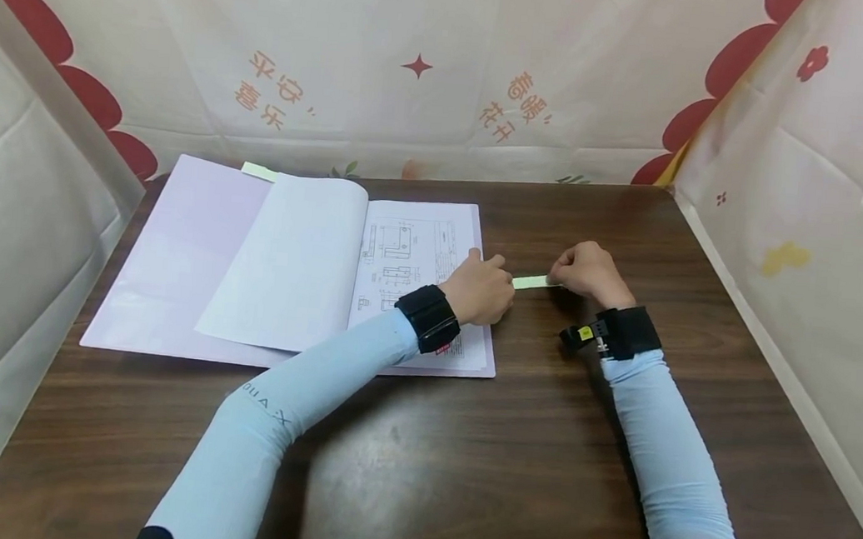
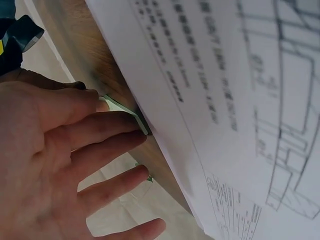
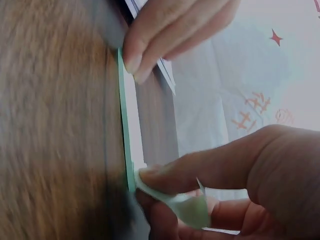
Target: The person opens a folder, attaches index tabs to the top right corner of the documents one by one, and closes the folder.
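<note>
A narrow strip pad of sticky notes [image 1: 531, 282], pale with a green edge, spans the gap between my two hands just right of the open booklet [image 1: 405, 217]. My left hand [image 1: 481, 288] pinches its left end, wrist over the booklet's right page; in the left wrist view the other fingers spread loosely. My right hand [image 1: 589, 272] pinches the opposite end between thumb and finger. In the right wrist view, a pale green slip [image 3: 194, 212] curls away from the pad under the right thumb. The right page carries technical drawings and print.
The booklet's blank left page [image 1: 289, 260] lies turned over a lavender cover [image 1: 169, 259]. A light green tab [image 1: 259, 171] sticks out at its top. The brown wooden table [image 1: 425, 469] is bordered by patterned cloth [image 1: 413, 109] behind and at both sides.
</note>
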